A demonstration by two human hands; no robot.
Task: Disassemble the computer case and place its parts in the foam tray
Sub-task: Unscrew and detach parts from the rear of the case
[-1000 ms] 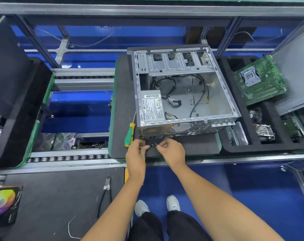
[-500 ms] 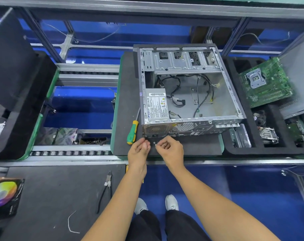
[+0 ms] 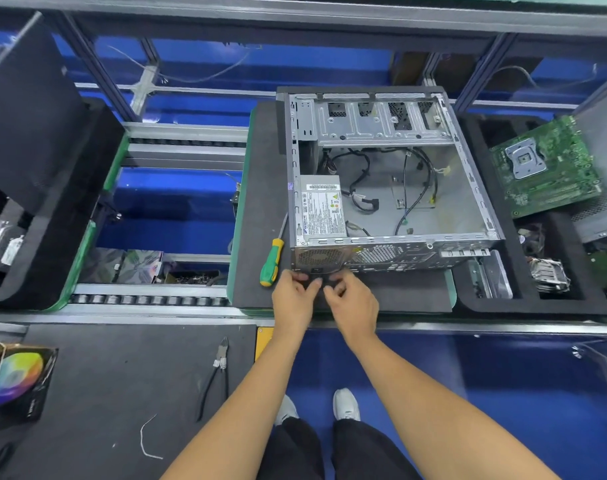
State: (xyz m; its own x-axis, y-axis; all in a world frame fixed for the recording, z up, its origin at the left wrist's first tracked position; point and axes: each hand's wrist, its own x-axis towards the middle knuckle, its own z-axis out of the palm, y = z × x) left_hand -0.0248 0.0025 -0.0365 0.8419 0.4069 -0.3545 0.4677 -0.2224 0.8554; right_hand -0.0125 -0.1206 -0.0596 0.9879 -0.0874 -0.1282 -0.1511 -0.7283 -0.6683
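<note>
Pinching something tiny, maybe screws, left hand and right hand crowd the computer case rear edge, where a fumble could drop them.

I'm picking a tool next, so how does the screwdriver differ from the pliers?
The screwdriver has a thick green and yellow handle; the pliers have thin dark handles. The screwdriver lies on the black mat beside the case; the pliers lie on the nearer grey bench. The screwdriver is a single shaft; the pliers' two handles are spread. Neither is held.
</note>
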